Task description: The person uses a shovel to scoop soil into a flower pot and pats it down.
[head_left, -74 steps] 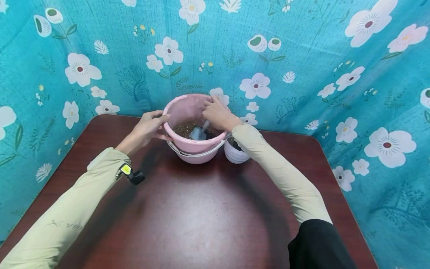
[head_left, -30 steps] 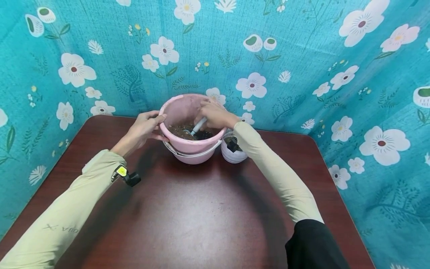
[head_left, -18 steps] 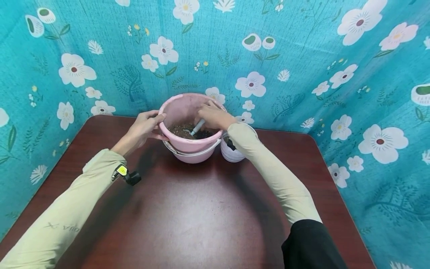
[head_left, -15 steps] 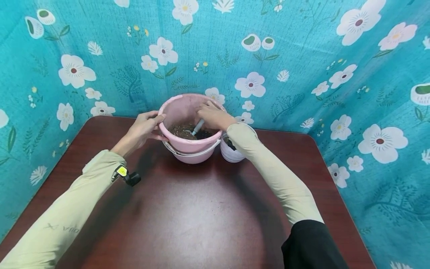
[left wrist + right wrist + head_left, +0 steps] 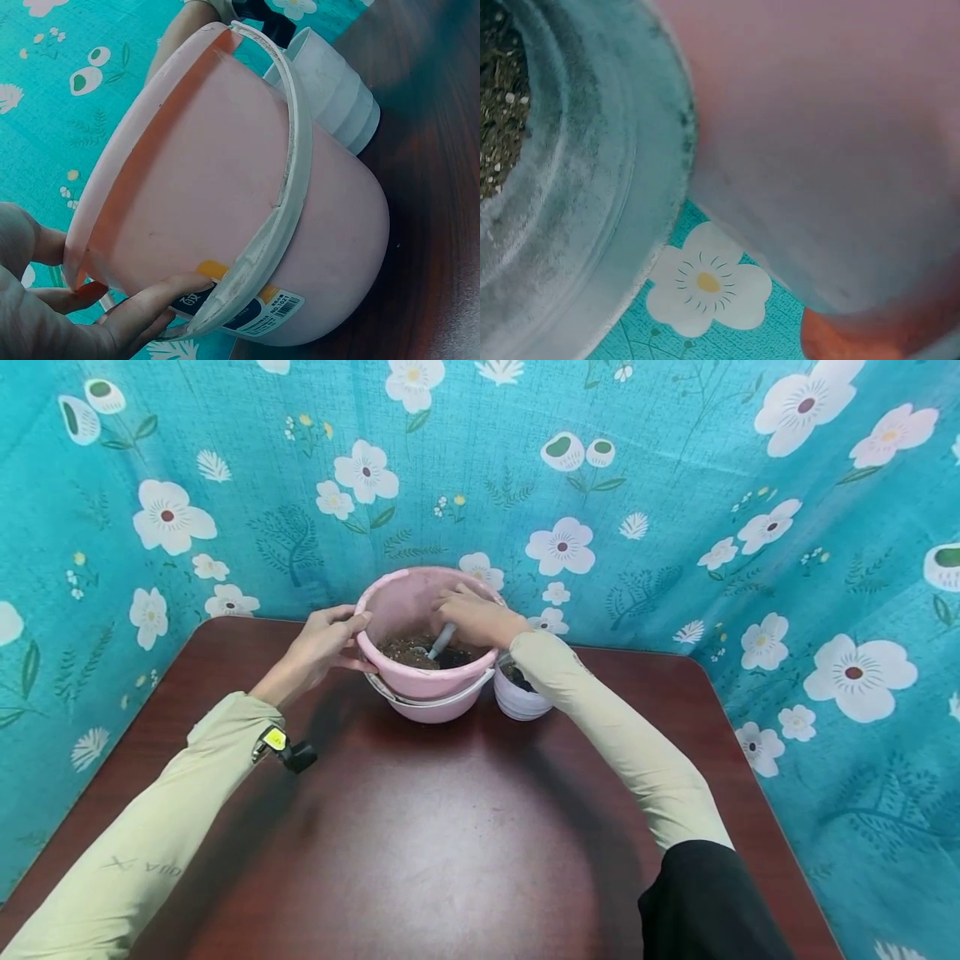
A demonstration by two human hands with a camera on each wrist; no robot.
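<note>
A pink bucket (image 5: 431, 685) holding dark soil (image 5: 405, 652) stands at the back of the table. My left hand (image 5: 318, 647) grips its left rim, thumb over the edge; in the left wrist view the fingers (image 5: 154, 300) lie along the outer wall near the white bail handle (image 5: 298, 142). Inside the bucket, my right hand (image 5: 480, 617) holds a trowel by its grey-blue grip (image 5: 443, 639). The trowel's blade is mostly hidden in the soil. The right wrist view shows the bucket wall (image 5: 817, 150) but not the fingers.
A white ridged pot (image 5: 521, 702) with soil stands against the bucket's right side, under my right forearm. In the right wrist view its soil (image 5: 502, 112) has white specks. A blue flowered cloth (image 5: 637, 460) hangs behind the dark red table (image 5: 450, 827).
Earlier the trowel's blade showed above the soil; now it is down in it, and my right hand has moved lower and left. My left hand keeps its grip on the rim.
</note>
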